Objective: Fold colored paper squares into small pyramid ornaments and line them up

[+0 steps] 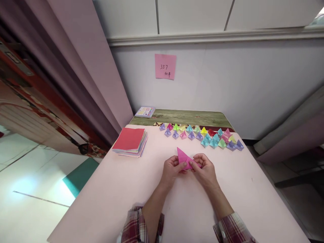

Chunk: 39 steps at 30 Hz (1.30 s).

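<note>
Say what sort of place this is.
Probably an indoor origami workstation: pink table, stack of coloured paper, rows of folded paper shapes, left hand and right hand holding a pink sheet.

Both hands (188, 168) pinch pink folded paper (183, 158).

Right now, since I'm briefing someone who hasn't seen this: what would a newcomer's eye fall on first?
First the pink paper, pinched between left hand and right hand over the table. Behind it, a row of small folded pieces in many colours lines the far edge. A paper stack lies at the left, and a pink note sticks to the wall.
</note>
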Each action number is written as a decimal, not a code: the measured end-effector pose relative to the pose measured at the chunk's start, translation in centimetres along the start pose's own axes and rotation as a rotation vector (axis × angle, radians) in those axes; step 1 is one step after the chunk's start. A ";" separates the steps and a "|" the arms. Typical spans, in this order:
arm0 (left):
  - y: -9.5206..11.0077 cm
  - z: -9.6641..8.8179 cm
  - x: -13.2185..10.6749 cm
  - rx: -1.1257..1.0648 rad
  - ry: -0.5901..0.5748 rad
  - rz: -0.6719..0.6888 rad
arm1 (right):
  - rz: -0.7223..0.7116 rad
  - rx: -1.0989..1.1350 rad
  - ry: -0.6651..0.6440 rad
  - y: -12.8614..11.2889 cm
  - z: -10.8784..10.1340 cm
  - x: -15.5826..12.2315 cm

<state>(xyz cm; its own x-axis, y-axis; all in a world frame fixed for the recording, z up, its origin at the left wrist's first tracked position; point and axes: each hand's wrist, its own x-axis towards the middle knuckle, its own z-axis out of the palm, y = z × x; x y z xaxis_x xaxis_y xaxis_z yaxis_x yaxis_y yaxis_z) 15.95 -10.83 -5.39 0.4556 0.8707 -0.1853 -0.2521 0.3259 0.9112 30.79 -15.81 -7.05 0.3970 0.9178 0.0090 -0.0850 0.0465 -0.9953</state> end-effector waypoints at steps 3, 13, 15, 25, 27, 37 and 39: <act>-0.1 -0.1 0.0 0.014 -0.001 0.007 | -0.021 -0.072 -0.034 0.0 -0.3 0.0; -0.1 -0.4 -0.1 0.119 -0.153 0.014 | 0.104 -0.140 -0.210 -0.5 -0.6 -0.1; 0.1 -0.4 -0.1 0.131 -0.181 -0.005 | 0.106 -0.158 -0.195 -0.6 -0.7 -0.2; 0.1 -1.2 0.3 0.104 -0.033 0.027 | 0.295 -0.081 -0.399 -1.9 -0.6 -0.8; 0.2 -1.2 0.3 0.104 0.010 0.042 | 0.328 -0.072 -0.416 -1.9 -0.6 -0.8; 0.6 -0.4 0.0 0.035 0.097 0.082 | 0.267 0.123 -0.103 -1.2 -0.3 -0.7; 0.3 0.1 -0.3 0.092 -0.048 -0.021 | 0.232 0.161 -0.018 -1.0 0.1 -0.5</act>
<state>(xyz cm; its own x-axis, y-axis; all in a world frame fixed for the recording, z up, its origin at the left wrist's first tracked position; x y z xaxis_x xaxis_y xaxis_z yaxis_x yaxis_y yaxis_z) 15.83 -11.06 -4.99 0.5006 0.8447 -0.1893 -0.1631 0.3068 0.9377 30.61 -16.33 -6.06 0.3335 0.9181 -0.2143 -0.3164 -0.1052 -0.9428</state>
